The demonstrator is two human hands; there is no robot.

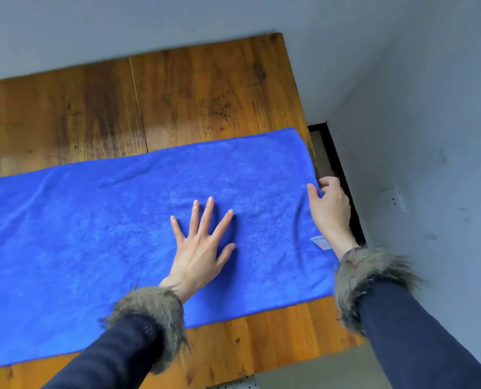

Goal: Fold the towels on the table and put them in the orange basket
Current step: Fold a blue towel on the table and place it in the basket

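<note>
Clearly soft and light, the blue towel (121, 226) lies spread flat on the wooden counter (93, 108). The left hand (200, 248) presses it with fingers splayed; the right hand (329, 206) pinches its right edge, a sensible grip for folding it over.

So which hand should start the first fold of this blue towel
Probably the right hand. It already grips the towel at its right end by the table edge, so it can carry that end across. The left hand lies flat mid-towel with fingers spread, well placed to pin it.
</note>
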